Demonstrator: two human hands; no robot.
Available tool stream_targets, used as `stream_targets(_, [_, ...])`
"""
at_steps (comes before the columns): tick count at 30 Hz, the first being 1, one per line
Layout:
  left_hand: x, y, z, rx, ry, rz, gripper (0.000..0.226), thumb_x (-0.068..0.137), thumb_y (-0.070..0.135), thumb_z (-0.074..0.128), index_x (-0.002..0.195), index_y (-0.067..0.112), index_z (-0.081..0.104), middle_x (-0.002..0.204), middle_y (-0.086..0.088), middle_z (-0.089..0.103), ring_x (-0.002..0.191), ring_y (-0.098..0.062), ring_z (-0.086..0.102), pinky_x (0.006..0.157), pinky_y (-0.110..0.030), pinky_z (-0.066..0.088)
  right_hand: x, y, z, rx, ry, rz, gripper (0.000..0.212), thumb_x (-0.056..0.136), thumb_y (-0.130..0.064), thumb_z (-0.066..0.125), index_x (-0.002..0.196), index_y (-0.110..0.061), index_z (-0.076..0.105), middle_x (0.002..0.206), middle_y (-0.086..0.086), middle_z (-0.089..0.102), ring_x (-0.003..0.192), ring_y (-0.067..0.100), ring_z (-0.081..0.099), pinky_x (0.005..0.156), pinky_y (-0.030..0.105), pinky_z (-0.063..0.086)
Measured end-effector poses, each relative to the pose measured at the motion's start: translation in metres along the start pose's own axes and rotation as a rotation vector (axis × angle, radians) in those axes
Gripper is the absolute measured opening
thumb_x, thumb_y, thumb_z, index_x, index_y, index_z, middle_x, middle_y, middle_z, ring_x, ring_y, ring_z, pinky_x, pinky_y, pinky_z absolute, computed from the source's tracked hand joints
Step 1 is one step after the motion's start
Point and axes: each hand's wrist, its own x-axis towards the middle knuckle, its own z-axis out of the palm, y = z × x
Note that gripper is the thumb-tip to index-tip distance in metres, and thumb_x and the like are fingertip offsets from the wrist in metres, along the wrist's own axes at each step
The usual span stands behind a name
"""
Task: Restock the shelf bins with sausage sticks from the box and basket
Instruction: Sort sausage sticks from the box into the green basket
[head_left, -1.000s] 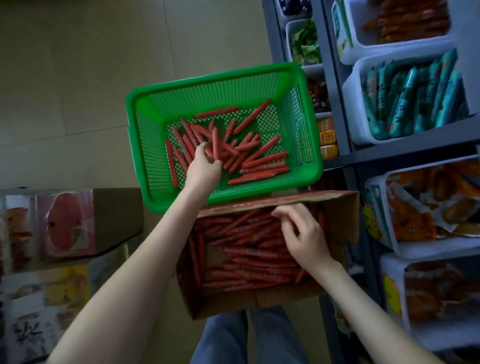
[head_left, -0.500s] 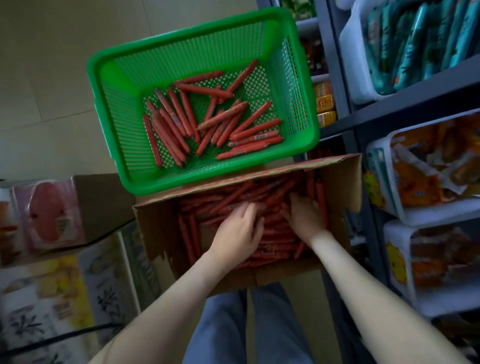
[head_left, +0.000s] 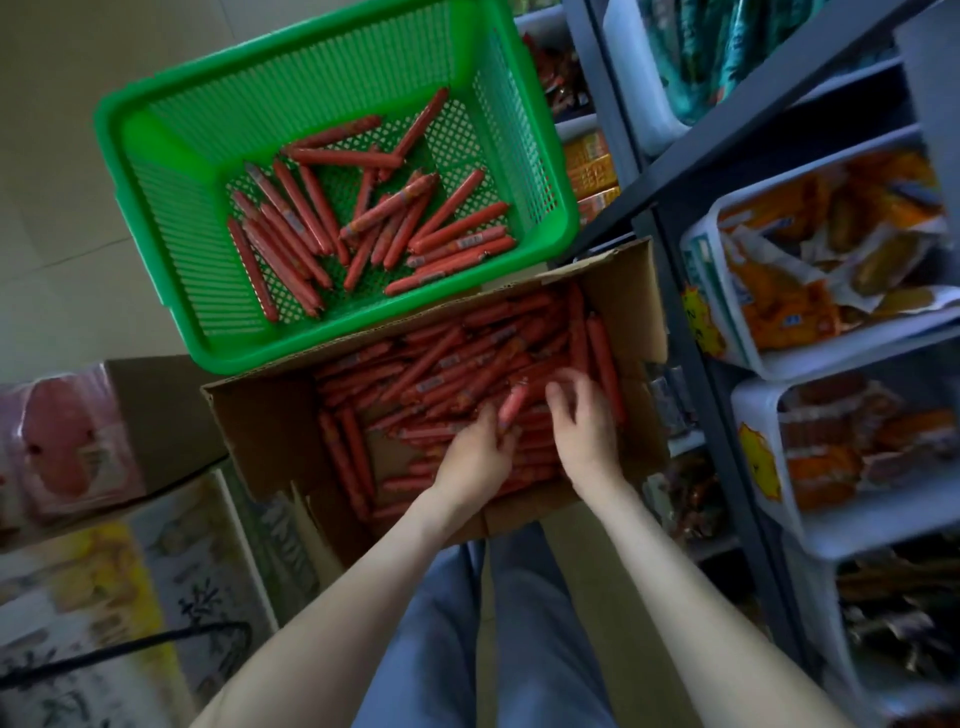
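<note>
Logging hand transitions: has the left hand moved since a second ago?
Yes. The left hand went from the green basket into the cardboard box and grips a sausage stick.

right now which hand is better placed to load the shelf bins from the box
Right, probably: the right hand is in the box nearest the shelf bins; the left hand, seemingly pinching a stick, sits farther.

head view, steeply downward, close overhead

Sausage sticks (head_left: 431, 374) lie in the basket (head_left: 150, 171) and in the box (head_left: 270, 431) nearer me; shelf bins (head_left: 769, 366) stand on my right.
</note>
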Motion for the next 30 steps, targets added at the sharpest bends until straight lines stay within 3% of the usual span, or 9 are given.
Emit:
stream_targets(2, [0.0, -0.003, 0.0, -0.007, -0.011, -0.111, 0.045, 0.098, 0.033, 0.045, 0.139, 0.018, 0.038, 0.121, -0.011, 0.059, 0.108, -0.031, 0.057, 0.074, -0.026, 0.038, 0.012, 0.017, -0.004, -0.228, 0.082, 0.058, 0.047, 0.095, -0.026, 0.053, 0.135, -0.005, 0.042, 0.129, 0.017, 0.051, 0.121, 0.032, 0.046, 0.099, 0.037, 0.036])
stream_targets(4, [-0.001, -0.007, -0.002, -0.103, -0.012, -0.181, 0.041, 0.098, 0.032, 0.047, 0.136, 0.018, 0.042, 0.106, -0.006, 0.062, 0.093, -0.025, 0.061, 0.069, -0.025, 0.045, 0.024, 0.028, -0.007, -0.185, -0.012, 0.205, 0.058, 0.095, -0.029, 0.053, 0.143, -0.008, 0.028, 0.13, 0.016, 0.051, 0.119, 0.034, 0.049, 0.095, 0.041, 0.041])
stream_targets(8, [-0.003, -0.017, -0.001, -0.428, 0.065, -0.347, 0.024, 0.096, 0.022, 0.05, 0.119, 0.012, 0.052, 0.071, 0.002, 0.057, 0.057, -0.012, 0.053, 0.048, -0.017, 0.045, 0.026, 0.036, 0.001, -0.162, -0.141, 0.12, 0.03, 0.099, -0.021, 0.044, 0.126, -0.008, 0.042, 0.105, 0.018, 0.063, 0.097, 0.037, 0.061, 0.069, 0.031, 0.042])
stream_targets(10, [-0.001, -0.026, 0.001, -0.426, 0.094, -0.357, 0.021, 0.095, 0.022, 0.052, 0.114, 0.012, 0.055, 0.072, -0.002, 0.06, 0.062, -0.018, 0.057, 0.06, -0.028, 0.05, 0.019, 0.03, 0.007, -0.187, -0.183, 0.046, 0.028, 0.098, -0.024, 0.045, 0.123, -0.011, 0.046, 0.106, 0.017, 0.063, 0.098, 0.037, 0.06, 0.07, 0.031, 0.041])
stream_targets(15, [-0.001, -0.045, 0.003, -0.002, 0.151, -0.239, 0.04, 0.094, 0.026, 0.052, 0.133, 0.014, 0.05, 0.124, -0.013, 0.058, 0.114, -0.032, 0.053, 0.097, -0.038, 0.042, 0.011, 0.04, 0.013, -0.43, -0.23, 0.133, 0.063, 0.088, -0.034, 0.063, 0.14, -0.017, 0.032, 0.142, 0.01, 0.035, 0.132, 0.033, 0.032, 0.104, 0.046, 0.03])
stream_targets(18, [0.0, -0.049, 0.003, 0.048, 0.177, -0.202, 0.042, 0.094, 0.023, 0.051, 0.135, 0.013, 0.049, 0.131, -0.014, 0.054, 0.12, -0.032, 0.048, 0.099, -0.033, 0.038, 0.015, 0.053, 0.01, -0.204, -0.173, 0.408, 0.073, 0.087, -0.018, 0.066, 0.142, -0.005, 0.019, 0.14, 0.02, 0.041, 0.126, 0.037, 0.044, 0.099, 0.041, 0.041])
stream_targets(21, [0.0, -0.05, 0.002, -0.01, 0.141, -0.218, 0.036, 0.094, 0.022, 0.053, 0.129, 0.013, 0.053, 0.118, -0.013, 0.063, 0.106, -0.031, 0.058, 0.085, -0.03, 0.044, 0.017, 0.055, 0.012, -0.056, -0.189, 0.417, 0.059, 0.087, -0.012, 0.064, 0.135, -0.001, 0.031, 0.131, 0.019, 0.052, 0.119, 0.035, 0.053, 0.094, 0.034, 0.043])
stream_targets(26, [-0.01, -0.046, 0.001, -0.581, 0.084, -0.291, 0.021, 0.096, 0.025, 0.055, 0.113, 0.014, 0.058, 0.082, 0.0, 0.071, 0.069, -0.014, 0.069, 0.061, -0.031, 0.056, -0.002, 0.03, 0.023, 0.428, -0.397, 0.394, 0.012, 0.088, -0.01, 0.063, 0.094, -0.017, 0.055, 0.098, 0.009, 0.066, 0.09, 0.026, 0.064, 0.086, 0.043, 0.053])
stream_targets(30, [-0.019, -0.041, 0.002, -0.915, -0.174, -0.325, 0.021, 0.098, 0.026, 0.048, 0.111, 0.013, 0.058, 0.101, -0.011, 0.07, 0.088, -0.019, 0.069, 0.077, -0.034, 0.056, -0.035, 0.002, 0.029, 0.124, -0.594, 0.092, 0.021, 0.098, -0.022, 0.049, 0.112, -0.01, 0.059, 0.109, 0.013, 0.065, 0.101, 0.026, 0.06, 0.084, 0.033, 0.045])
